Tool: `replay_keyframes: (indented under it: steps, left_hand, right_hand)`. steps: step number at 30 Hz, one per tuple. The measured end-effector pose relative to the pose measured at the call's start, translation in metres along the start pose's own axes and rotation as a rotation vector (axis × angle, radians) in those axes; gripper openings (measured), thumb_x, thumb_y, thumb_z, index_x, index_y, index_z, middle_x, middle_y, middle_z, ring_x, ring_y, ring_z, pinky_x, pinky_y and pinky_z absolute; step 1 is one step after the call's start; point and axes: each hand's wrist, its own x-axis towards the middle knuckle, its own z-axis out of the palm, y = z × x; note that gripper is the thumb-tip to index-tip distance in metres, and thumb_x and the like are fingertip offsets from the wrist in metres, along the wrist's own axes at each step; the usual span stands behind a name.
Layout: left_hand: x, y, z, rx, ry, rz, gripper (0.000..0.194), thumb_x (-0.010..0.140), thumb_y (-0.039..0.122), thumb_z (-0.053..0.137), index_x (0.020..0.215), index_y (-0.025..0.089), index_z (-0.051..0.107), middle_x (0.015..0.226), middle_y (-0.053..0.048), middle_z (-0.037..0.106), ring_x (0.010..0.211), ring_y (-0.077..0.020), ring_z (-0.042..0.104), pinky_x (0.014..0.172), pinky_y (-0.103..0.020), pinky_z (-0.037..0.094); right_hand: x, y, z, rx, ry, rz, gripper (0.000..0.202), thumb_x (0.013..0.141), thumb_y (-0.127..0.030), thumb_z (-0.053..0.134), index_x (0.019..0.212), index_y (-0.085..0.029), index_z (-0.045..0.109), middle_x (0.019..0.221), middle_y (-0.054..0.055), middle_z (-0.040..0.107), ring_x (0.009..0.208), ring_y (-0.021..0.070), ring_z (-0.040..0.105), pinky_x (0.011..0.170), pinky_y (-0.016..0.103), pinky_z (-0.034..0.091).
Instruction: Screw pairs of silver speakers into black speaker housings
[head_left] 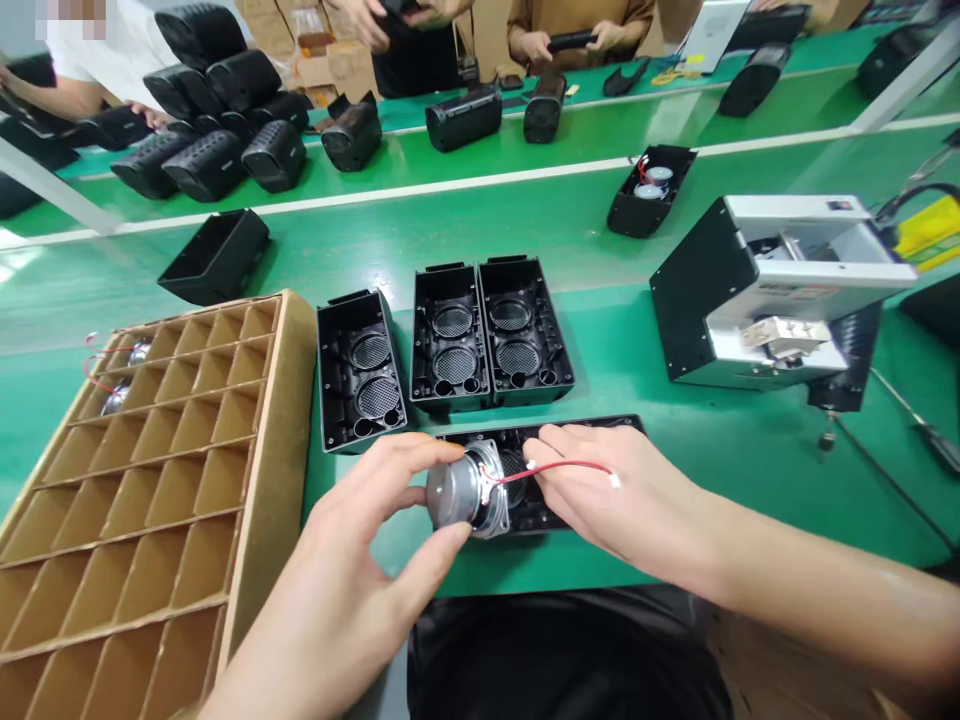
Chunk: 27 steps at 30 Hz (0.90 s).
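My left hand [375, 540] grips a round silver speaker driver [454, 492] by its magnet, thumb below and fingers above. The driver is tilted on its side over the left part of a black speaker housing [637, 424], which lies lengthwise before me. A red wire [559, 464] with a white plug runs from the driver across the back of my right hand [607, 490]. That hand reaches into the housing with its fingers curled together; its fingertips are hidden, and what they hold cannot be made out. Part of a round mesh grille shows between the hands.
Three open housings [487, 400] stand behind. Left is a divided cardboard box [292, 400] with two drivers [116, 399]. A grey-black machine [697, 310] stands right, near a screwdriver [934, 440]. Across a conveyor [450, 225] are finished-looking speakers [206, 165] and other people's hands [536, 45].
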Motion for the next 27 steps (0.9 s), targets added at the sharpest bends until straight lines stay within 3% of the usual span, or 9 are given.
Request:
replay_keyframes:
  steps: [5, 9, 12, 18, 27]
  left_hand:
    - [0.024, -0.002, 0.023, 0.363, -0.078, 0.232, 0.035, 0.094, 0.014, 0.059, 0.127, 0.025, 0.058, 0.126, -0.006, 0.061, 0.111, -0.0204, 0.065, 0.096, -0.035, 0.057]
    - [0.035, -0.009, 0.04, 0.54, -0.196, 0.265, 0.04, 0.09, 0.01, 0.064, 0.128, 0.021, 0.055, 0.126, -0.007, 0.063, 0.11, -0.0257, 0.064, 0.093, -0.044, 0.059]
    - [0.039, -0.011, 0.048, 0.644, -0.246, 0.261, 0.038, 0.088, 0.009, 0.069, 0.122, 0.021, 0.058, 0.125, -0.007, 0.065, 0.107, -0.0274, 0.066, 0.088, -0.045, 0.06]
    - [0.035, -0.012, 0.054, 0.76, -0.204, 0.263, 0.037, 0.087, 0.011, 0.071, 0.122, 0.019, 0.061, 0.125, -0.009, 0.066, 0.106, -0.0279, 0.067, 0.082, -0.041, 0.062]
    - [0.035, -0.019, 0.06, 0.759, -0.123, 0.323, 0.047, 0.081, 0.014, 0.081, 0.124, 0.016, 0.064, 0.122, -0.009, 0.068, 0.102, -0.0276, 0.069, 0.076, -0.041, 0.065]
  right_hand:
    - [-0.026, 0.009, 0.006, 0.119, 0.123, 0.06, 0.015, 0.096, -0.015, 0.055, 0.083, -0.017, 0.062, 0.083, 0.003, 0.063, 0.072, 0.0157, 0.057, 0.065, 0.032, 0.043]
    - [-0.041, 0.013, 0.017, 0.185, 0.207, 0.081, 0.012, 0.097, -0.013, 0.057, 0.104, -0.017, 0.066, 0.103, 0.005, 0.071, 0.095, 0.0197, 0.064, 0.088, 0.039, 0.048]
    - [-0.047, 0.015, 0.024, 0.226, 0.265, 0.089, 0.015, 0.097, -0.014, 0.059, 0.11, -0.018, 0.067, 0.11, 0.006, 0.073, 0.102, 0.0204, 0.065, 0.091, 0.04, 0.049]
    - [-0.05, 0.014, 0.028, 0.27, 0.313, 0.126, 0.01, 0.096, -0.014, 0.063, 0.105, -0.018, 0.067, 0.11, 0.003, 0.072, 0.1, 0.0188, 0.064, 0.089, 0.038, 0.047]
    - [-0.051, 0.016, 0.032, 0.269, 0.35, 0.129, 0.008, 0.097, -0.017, 0.064, 0.105, -0.017, 0.067, 0.109, 0.001, 0.071, 0.099, 0.0172, 0.062, 0.089, 0.036, 0.045]
